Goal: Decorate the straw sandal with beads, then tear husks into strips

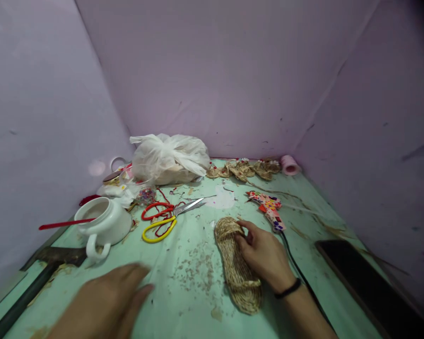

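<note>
A woven straw slipper (236,259) lies sole-down on the green tabletop, its toe pointing away from me. My right hand (263,254), with a black band at the wrist, is closed on the slipper's right edge near the front strap; thumb and forefinger pinch there. My left hand (109,296) hovers over the near left of the table, blurred, with thumb and fingers apart and nothing visible between them. Scissors (176,214) with one red and one yellow handle lie partly spread beyond it. Right of the slipper rests a glue gun (268,207) covered in coloured patches.
A white pot (109,221) with a red stick stands left, by a hammer (31,282). At the back are a tied plastic bag (173,160), small straw pieces (243,169) and a pink thread spool (290,165). A dark phone (367,287) lies right; the glue gun's black cord (297,266) runs nearby.
</note>
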Available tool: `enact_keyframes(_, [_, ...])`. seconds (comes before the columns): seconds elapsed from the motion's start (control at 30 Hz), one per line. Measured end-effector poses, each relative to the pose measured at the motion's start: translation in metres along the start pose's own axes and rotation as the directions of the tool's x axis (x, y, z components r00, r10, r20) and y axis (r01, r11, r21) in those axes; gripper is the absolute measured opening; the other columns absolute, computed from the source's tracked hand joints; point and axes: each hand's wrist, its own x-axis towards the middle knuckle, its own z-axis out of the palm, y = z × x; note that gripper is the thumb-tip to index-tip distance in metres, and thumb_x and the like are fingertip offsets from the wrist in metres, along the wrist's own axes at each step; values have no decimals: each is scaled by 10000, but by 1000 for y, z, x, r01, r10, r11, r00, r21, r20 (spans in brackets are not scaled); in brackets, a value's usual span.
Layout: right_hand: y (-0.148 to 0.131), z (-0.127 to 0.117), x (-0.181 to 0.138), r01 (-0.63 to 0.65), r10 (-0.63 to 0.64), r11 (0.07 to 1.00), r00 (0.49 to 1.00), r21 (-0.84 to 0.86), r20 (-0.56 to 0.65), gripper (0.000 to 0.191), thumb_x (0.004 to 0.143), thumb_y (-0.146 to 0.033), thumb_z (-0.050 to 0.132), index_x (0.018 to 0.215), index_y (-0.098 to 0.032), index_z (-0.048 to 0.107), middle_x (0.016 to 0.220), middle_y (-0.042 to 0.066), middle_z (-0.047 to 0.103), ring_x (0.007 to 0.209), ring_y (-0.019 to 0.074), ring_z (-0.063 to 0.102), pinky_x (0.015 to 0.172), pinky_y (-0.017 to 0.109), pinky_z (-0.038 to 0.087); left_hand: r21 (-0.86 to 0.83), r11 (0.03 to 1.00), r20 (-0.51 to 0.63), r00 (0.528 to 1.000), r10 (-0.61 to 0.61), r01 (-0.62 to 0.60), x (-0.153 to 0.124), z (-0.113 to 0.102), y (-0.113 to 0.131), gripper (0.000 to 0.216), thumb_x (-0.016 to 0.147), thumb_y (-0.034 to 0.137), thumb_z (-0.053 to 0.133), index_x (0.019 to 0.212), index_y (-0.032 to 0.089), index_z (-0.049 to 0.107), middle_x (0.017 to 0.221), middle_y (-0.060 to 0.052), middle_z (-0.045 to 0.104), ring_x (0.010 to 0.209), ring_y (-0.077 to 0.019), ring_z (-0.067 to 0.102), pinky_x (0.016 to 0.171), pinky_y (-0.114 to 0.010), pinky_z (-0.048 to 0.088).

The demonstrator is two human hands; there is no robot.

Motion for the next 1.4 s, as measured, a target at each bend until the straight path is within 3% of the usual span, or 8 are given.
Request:
enact_keyframes(0.1, [5,-1,2,-17,16,995,1000,99,7,324,778,-354,497,1057,-243,619,563,-12,609,524,171,559,475,251,296,6,983,-3,983,185,-185,60,12,36,507,868,391,318,1297,134,398,1386,-161,359,1282,-286,299,1005,-442,327])
enact_keyframes(0.3, [6,0,2,-5,6,996,1000,92,-6,312,790,-359,467,1026,-234,627,539,-11,575,501,176,533,474,257,283,-47,946,148,934,324,-321,75,45,52,660,873,435,320,1398,94,109,1457,-186,14,1335,-278,-9,1075,-484,154])
enact_keyframes(0.57, [5,0,1,23,-22,999,999,44,-32,300,789,-344,463,1012,-234,630,553,-8,607,503,178,544,473,262,276,-317,656,183,634,751,-685,14,64,44,495,921,234,287,1389,321,148,1373,-26,363,1264,-173,342,1057,-366,284])
enact_keyframes(0.8, [8,-1,2,-18,18,999,1000,28,-13,301,771,-362,492,1012,-247,631,563,-15,616,512,167,544,459,250,265,-79,944,140,934,330,-321,94,33,45,631,891,439,253,1392,76,127,1463,-165,35,1339,-245,-34,1085,-481,77])
enact_keyframes(0.97, [9,-2,5,-21,21,1000,1000,11,13,275,758,-340,522,980,-238,647,585,-8,632,541,165,548,470,245,264,-108,889,192,868,458,-445,60,48,77,725,846,480,351,1383,36,151,1445,-211,27,1329,-304,-37,1079,-496,103])
enact_keyframes(1.17, [9,-4,3,-15,15,1000,1000,-2,-1,282,750,-333,522,982,-241,651,615,2,642,573,171,549,483,245,268,-382,558,144,549,823,-737,5,45,69,442,926,258,200,1362,275,273,1390,2,352,1293,-124,285,1092,-337,213])
enact_keyframes(1.3, [9,-7,2,-15,16,1000,1000,7,-8,288,741,-353,531,977,-248,659,643,6,649,586,166,552,481,241,276,-315,796,-90,851,517,-517,15,28,63,483,905,256,252,1385,202,234,1450,-48,223,1336,-190,165,1081,-397,243])
enact_keyframes(1.4, [9,-10,1,-7,7,1000,1000,20,-19,282,737,-359,535,964,-254,665,641,1,649,585,157,551,481,238,277,-278,727,-26,761,648,-628,21,22,85,516,884,322,330,1374,176,266,1439,-77,259,1339,-229,147,1088,-460,186])
